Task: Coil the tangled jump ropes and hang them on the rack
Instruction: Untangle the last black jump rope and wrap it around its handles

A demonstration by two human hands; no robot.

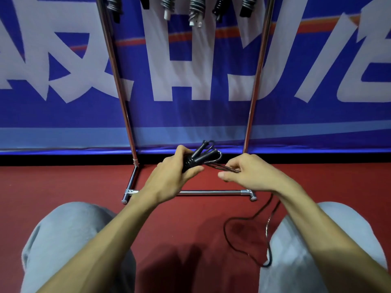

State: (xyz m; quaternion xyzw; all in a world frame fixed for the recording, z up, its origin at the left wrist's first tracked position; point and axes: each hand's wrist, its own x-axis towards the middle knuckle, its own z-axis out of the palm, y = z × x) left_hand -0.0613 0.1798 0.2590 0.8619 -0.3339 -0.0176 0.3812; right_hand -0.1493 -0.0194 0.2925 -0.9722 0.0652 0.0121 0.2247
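the blue banner [63,119] fills the back of the view and works as the wall behind the rack. its huge white characters are cut off by the frame and crossed by an orange stripe, so no whole word can be read. the red floor [190,229] runs up to it. the chrome rack [118,81] stands at the floor's far edge, its base bar just in front of the person's grey-trousered knees [69,240], likely so the hanging bar is within reach from a crouch. finished coiled ropes [195,9] hang along the top, handles down.

the left hand [175,176] is clenched round the black jump rope [198,154], holding both handles and the wound turns together so the bundle cannot spring apart. the right hand [245,172] pinches a few strands just beside it, seemingly feeding or tightening a wrap. the loose tail [224,231] trails from under the right wrist down onto the floor by the right knee, so the coiling looks unfinished and this rope is not yet hung. no brand shows on the handles.
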